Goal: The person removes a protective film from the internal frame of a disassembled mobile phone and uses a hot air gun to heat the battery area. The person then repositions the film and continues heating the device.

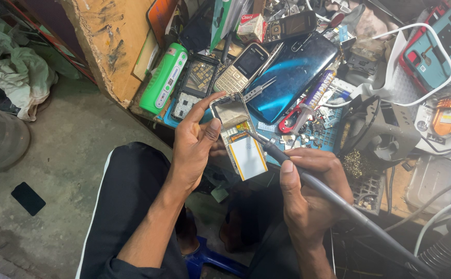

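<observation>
— While the left hand [194,139] is up there, what has it got?
— An opened phone [238,135], pinched between thumb and fingers, held over the bench edge with its pale battery toward the lap

— And the right hand [310,191]?
— Closed around a grey soldering iron [287,163]; the tip touches the phone's board, just below a blue phone back [292,75] and tweezers [259,90]

The blue phone back [292,72] is glossy plastic. The board [112,41] is rough, chipped wood. The floor [65,155] is matt concrete.
</observation>
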